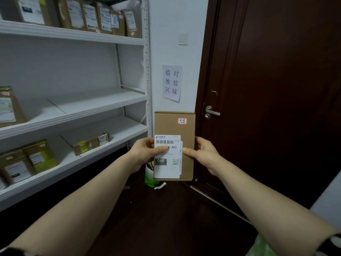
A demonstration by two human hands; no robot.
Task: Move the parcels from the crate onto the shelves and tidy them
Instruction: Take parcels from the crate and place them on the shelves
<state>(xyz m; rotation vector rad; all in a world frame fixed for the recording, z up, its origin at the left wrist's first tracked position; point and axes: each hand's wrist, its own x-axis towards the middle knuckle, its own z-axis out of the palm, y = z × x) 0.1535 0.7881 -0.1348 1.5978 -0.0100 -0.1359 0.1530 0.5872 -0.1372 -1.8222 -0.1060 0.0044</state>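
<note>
A flat brown cardboard parcel [175, 126] is held upright in front of me, its white shipping label and a small red-edged sticker facing me. My left hand [145, 152] grips its left edge, thumb lying across the label. My right hand [203, 154] grips the right edge, thumb on the front. The white shelving unit [73, 115] stands to the left. Several parcels [88, 15] stand in a row on its top shelf. One parcel [9, 106] sits on the middle shelf. On the lower shelf are upright parcels [27, 161] and a flat one [92, 143]. The crate is not in view.
A dark wooden door [276, 89] with a metal handle [212, 111] fills the right side. A paper notice [172, 83] hangs on the white wall between shelf and door. Something green [150, 177] sits on the dark floor below the parcel, and another green thing [262, 246] at bottom right.
</note>
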